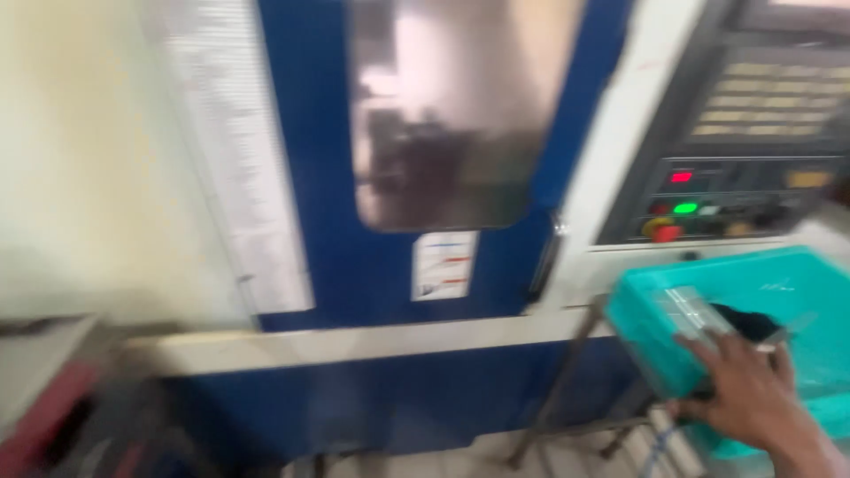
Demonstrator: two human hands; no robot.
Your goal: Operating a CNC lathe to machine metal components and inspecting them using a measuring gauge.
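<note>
At lower right, one right hand (748, 389), fingers spread, rests on one teal crate (655, 323) beside one blue machine door (328, 221); its hold is unclear.

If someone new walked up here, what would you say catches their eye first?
Most likely the big blue machine door with its shiny window, filling the middle. Next, the teal plastic crate at lower right, where a hand rests on its rim, and the lit control panel above it.
</note>
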